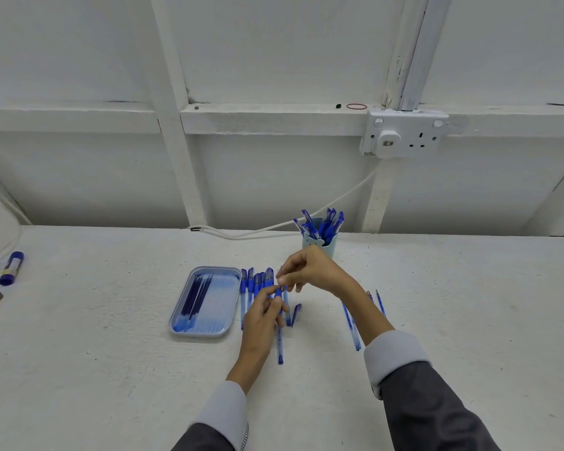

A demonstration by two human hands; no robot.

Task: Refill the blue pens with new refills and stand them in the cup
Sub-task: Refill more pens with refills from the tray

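From my station I read this as mid-refill: the left hand [262, 320] is curled around the barrel of one blue pen [279, 349], held over the desk [111, 320], while the right hand [310, 271] pinches that pen's upper end; whether it grips the nose piece or a refill is too small to tell. A loose cap [296, 315] lies just beside the pen. New refills [194, 297] wait in the tray [209, 335], a row of pens [251, 283] lies beside it, and the cup [331, 244] behind already holds several. Next, I judge, the end must come free and a fresh refill slide in straight.
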